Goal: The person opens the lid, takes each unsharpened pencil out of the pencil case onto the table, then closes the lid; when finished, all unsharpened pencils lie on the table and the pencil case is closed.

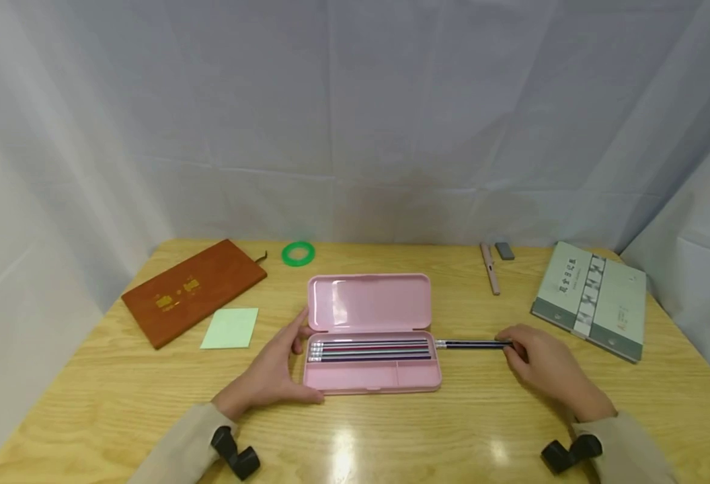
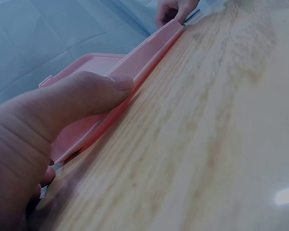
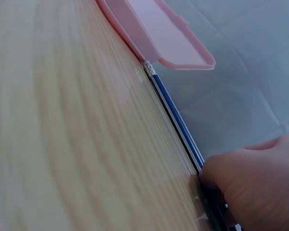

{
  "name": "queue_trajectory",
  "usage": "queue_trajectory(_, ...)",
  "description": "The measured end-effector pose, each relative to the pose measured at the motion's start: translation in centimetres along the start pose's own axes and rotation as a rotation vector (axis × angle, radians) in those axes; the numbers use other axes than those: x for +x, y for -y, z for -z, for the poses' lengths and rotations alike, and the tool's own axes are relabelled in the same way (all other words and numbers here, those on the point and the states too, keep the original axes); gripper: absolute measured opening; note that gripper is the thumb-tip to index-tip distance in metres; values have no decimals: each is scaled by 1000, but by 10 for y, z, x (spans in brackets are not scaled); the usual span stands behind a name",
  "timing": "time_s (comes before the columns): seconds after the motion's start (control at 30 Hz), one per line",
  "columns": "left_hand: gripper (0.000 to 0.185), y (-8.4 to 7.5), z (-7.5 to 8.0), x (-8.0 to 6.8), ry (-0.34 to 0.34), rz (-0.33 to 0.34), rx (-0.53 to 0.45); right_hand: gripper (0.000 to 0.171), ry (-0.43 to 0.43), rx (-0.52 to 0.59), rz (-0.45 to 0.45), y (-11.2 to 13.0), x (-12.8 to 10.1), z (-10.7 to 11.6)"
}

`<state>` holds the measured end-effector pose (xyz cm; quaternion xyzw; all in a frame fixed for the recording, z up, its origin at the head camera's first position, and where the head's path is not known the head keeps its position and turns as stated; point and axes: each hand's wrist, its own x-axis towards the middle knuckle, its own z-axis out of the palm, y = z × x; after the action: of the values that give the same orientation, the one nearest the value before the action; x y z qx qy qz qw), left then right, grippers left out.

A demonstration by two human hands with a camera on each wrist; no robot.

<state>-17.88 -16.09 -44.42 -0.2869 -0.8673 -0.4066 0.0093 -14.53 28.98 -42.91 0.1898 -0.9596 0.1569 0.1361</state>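
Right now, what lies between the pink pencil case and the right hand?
In the head view, a dark pencil bridges the pink pencil case and the right hand, which pinches its far end.

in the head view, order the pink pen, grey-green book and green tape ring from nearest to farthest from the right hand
From the right hand:
1. Grey-green book, just to its right.
2. Pink pen, behind it near the table's back edge.
3. Green tape ring, far left at the back.

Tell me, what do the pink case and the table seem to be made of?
The pink case looks like smooth moulded plastic: one even colour, rounded corners, a soft sheen on the open lid. The table looks like light wood or a wood-pattern laminate: visible grain lines, with a glossy finish that mirrors the lamps.
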Motion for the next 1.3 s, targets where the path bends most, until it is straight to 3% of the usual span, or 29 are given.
queue_trajectory(0.17, 137, -1, 1, 0, 2, 11, 0, 16, -1, 10, 21, 8, 9, -5)
queue_trajectory(0.33, 137, -2, 1, 0, 0, 16, -6, 19, -46, 95, 63, 25, 27, -12)
queue_trajectory(0.6, 137, -4, 2, -2, -3, 16, -17, 14, -143, 226, 275, 66, 62, -38)
queue_trajectory(0.77, 137, -5, 2, -1, 2, 10, -14, 9, -119, 211, 372, 88, 73, -51)
queue_trajectory(1.0, 137, -6, -1, 0, -3, 9, -19, 11, 70, 39, 283, 104, 82, -48)
queue_trajectory(1.13, 137, -6, 0, 0, -8, 9, -16, 8, 87, -3, 251, 109, 85, -49)
queue_trajectory(1.3, 137, -6, 1, 0, -2, 8, -3, 6, 95, 26, 209, 113, 86, -51)
